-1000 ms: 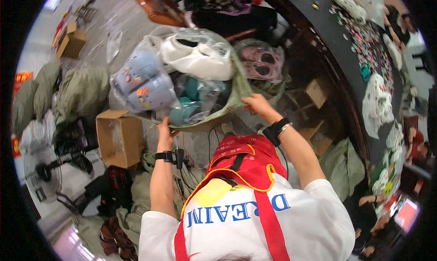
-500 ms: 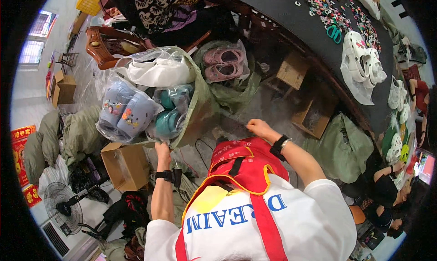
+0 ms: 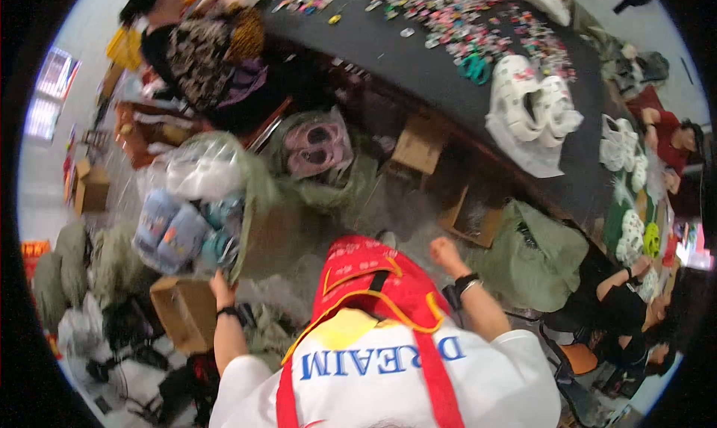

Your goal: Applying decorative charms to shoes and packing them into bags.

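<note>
Crowded workroom, a sack of shoes held at its edge

Dark and long, the table (image 3: 448, 62) ran across the upper part of the frame, curving down toward the right edge. Small colourful pieces (image 3: 478, 25) lay scattered over its top, with a teal item (image 3: 473, 67) among them. White clogs (image 3: 534, 103) sat on a pale sheet at upper right, and more white shoes (image 3: 624, 148) lay further along the right side. Beneath the table stood open cardboard boxes (image 3: 418, 146), and a green sack (image 3: 534, 252) slumped at centre right. Another cardboard box (image 3: 183, 312) sat on the floor at lower left, near grey-green bundles (image 3: 71, 264). A person in patterned clothing (image 3: 205, 51) bent over at upper left; another person in black (image 3: 635, 301) sat at the right edge.

At centre left a large green sack (image 3: 258, 204) stood open and stuffed with clear bags of shoes: a white pair (image 3: 202, 178) on top, light blue pairs (image 3: 168, 230) below, teal ones (image 3: 216, 237) beside them. Just to its right, a second green sack held a bagged pink pair (image 3: 320, 148).

The left hand (image 3: 222, 284), at lower left of centre, was closed on the lower edge of the large green sack, fingers curled around the fabric. The right hand (image 3: 444, 252), right of centre, was balled into a loose fist, clear of the sack and holding nothing that could be seen
</note>
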The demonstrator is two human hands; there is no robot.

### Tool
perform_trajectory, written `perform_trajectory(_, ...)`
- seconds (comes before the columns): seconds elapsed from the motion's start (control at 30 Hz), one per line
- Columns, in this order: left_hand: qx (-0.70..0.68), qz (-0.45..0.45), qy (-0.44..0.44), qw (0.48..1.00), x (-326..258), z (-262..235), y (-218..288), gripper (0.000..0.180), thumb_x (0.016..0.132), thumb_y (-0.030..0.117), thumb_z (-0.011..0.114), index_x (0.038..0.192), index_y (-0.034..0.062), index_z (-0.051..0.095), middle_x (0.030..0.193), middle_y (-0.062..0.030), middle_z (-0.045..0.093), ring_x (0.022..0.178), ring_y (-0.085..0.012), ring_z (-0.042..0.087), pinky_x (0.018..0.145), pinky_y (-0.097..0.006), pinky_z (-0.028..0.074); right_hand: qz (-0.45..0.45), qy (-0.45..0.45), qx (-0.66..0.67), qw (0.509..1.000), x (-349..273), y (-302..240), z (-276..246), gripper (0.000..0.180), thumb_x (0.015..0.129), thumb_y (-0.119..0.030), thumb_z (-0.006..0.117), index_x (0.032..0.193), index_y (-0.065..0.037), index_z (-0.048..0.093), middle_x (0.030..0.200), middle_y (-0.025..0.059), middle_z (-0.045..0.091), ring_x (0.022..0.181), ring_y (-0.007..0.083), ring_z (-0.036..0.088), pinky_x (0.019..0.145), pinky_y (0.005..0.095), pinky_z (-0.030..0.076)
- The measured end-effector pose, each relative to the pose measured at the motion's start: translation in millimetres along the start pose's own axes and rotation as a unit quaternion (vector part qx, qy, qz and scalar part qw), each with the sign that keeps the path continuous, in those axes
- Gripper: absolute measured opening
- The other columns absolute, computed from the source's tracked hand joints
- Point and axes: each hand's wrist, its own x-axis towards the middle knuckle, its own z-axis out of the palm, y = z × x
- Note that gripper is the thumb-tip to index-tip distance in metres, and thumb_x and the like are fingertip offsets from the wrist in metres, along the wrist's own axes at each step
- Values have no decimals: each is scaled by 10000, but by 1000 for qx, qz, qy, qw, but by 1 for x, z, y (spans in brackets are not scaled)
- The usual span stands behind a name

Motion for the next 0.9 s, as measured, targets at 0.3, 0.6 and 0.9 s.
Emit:
perform_trajectory(0.3,147,-157,-269,939,-74,157,30,303,814,253,544,1042,60,494,693,-16,535,527,-140,475,458,-265,384,124,80,65,987,-33,5,1,192,830,-280,518,877,-95,528,767,7,556,694,108,523,590,271,430)
perform_trajectory(0.6,222,216,-503,807,-125,408,142,358,819,157,521,1145,11,498,797,-10,551,632,-75,489,530,-207,382,83,123,192,970,-27,-58,-24,167,830,-269,531,898,-117,534,793,-5,553,719,97,526,603,256,434)
perform_trajectory(0.9,321,190,-628,683,-199,561,121,389,813,157,516,1172,15,469,864,-45,578,701,-103,529,579,-225,419,-66,262,299,915,-31,-128,-177,189,834,-274,532,921,-106,545,810,-7,567,720,90,533,599,233,416)
